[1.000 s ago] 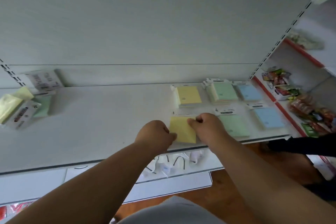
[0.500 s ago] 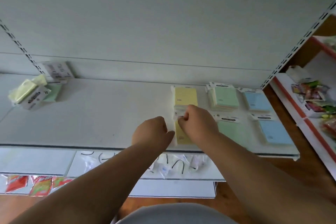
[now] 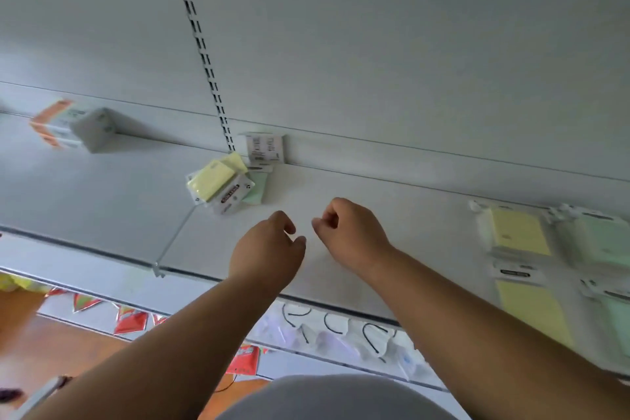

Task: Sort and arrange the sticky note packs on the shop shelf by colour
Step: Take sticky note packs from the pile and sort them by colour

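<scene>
Both my hands hover over the bare middle of the white shelf (image 3: pixel 392 215), holding nothing. My left hand (image 3: pixel 269 249) has loosely curled fingers; my right hand (image 3: pixel 351 232) is curled almost into a fist. Beyond my left hand lies a loose pile: a yellow sticky note pack (image 3: pixel 213 177) on a labelled pack (image 3: pixel 231 199), with a green pack (image 3: pixel 255 189) beneath. At the right edge lie sorted packs: a yellow pack (image 3: pixel 518 232) at the back, another yellow pack (image 3: pixel 535 310) in front, and blurred green packs (image 3: pixel 603 242) beside them.
A white pack with print (image 3: pixel 265 148) leans on the back panel by the slotted upright (image 3: pixel 204 54). An orange and white box (image 3: pixel 58 124) sits far left. Below the shelf edge hang clear bags with black hooks (image 3: pixel 327 327) and red packets (image 3: pixel 131 319).
My right hand has let go of the front yellow pack, which lies on the shelf at the right. Both hands and my view have moved left toward the loose pile.
</scene>
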Action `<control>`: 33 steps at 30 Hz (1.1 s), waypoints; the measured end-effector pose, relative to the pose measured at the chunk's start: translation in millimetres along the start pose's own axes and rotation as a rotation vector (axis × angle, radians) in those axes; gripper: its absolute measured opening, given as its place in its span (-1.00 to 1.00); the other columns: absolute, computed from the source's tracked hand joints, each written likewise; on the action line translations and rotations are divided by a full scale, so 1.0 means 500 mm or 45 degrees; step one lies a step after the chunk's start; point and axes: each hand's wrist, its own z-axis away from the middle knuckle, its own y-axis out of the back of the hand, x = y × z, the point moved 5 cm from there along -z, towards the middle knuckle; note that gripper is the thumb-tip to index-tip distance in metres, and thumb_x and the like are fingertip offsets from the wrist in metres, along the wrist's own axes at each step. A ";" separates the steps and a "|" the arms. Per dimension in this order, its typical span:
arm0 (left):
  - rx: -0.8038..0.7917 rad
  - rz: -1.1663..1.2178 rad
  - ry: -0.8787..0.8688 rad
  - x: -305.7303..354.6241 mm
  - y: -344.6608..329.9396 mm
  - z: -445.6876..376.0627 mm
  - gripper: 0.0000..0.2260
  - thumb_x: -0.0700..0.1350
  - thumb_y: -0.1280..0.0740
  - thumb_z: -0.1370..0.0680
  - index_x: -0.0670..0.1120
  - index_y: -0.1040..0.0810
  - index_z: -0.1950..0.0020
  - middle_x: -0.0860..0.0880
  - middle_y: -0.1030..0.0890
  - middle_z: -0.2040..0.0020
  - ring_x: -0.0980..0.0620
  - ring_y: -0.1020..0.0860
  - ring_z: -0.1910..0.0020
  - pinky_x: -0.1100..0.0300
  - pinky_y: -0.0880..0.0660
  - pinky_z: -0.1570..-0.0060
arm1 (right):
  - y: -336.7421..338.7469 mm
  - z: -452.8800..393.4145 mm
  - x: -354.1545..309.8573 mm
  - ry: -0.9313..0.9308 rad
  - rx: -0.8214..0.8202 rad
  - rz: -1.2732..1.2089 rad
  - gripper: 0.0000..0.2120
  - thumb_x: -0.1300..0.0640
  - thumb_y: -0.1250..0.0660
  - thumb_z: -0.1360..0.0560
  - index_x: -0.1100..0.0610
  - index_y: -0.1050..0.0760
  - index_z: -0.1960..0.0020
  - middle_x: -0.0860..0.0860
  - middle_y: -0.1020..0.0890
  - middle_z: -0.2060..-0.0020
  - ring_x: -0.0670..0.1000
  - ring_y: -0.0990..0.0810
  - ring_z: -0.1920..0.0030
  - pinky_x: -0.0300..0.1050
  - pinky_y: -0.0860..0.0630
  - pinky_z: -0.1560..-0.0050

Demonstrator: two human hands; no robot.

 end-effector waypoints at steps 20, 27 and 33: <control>-0.085 0.015 -0.207 -0.269 0.158 -0.184 -0.72 0.00 -0.26 -0.58 0.14 -0.49 -0.28 0.09 -0.53 -0.30 0.03 -0.55 -0.13 0.19 -0.45 -0.10 | -0.228 -0.212 -0.229 -0.327 -0.031 -0.209 -0.90 0.12 -0.38 -0.43 0.11 -0.48 0.21 0.02 -0.59 0.28 0.07 -0.58 0.22 -0.11 -0.50 0.22; -0.059 0.438 -0.153 -0.259 0.155 -0.206 -0.41 -0.03 -0.37 -0.53 0.22 -0.18 -0.48 0.11 -0.42 -0.33 0.01 -0.52 -0.11 0.06 -0.49 -0.13 | -0.131 -0.133 -0.239 -0.069 -0.147 -0.453 -0.84 0.26 -0.37 -0.39 0.11 -0.40 0.27 -0.04 -0.44 0.43 -0.07 -0.36 0.44 -0.23 -0.35 0.37; -0.452 0.580 -0.412 -0.128 0.083 -0.157 -0.83 -0.08 -0.41 -0.52 0.17 -0.54 -0.03 0.15 -0.58 -0.01 0.05 -0.54 0.33 0.11 -0.57 0.24 | -0.003 -0.058 -0.142 -0.157 -0.166 -0.595 -0.85 0.36 -0.33 -0.43 0.14 -0.47 0.22 -0.02 -0.49 0.44 -0.11 -0.35 0.48 -0.31 -0.25 0.53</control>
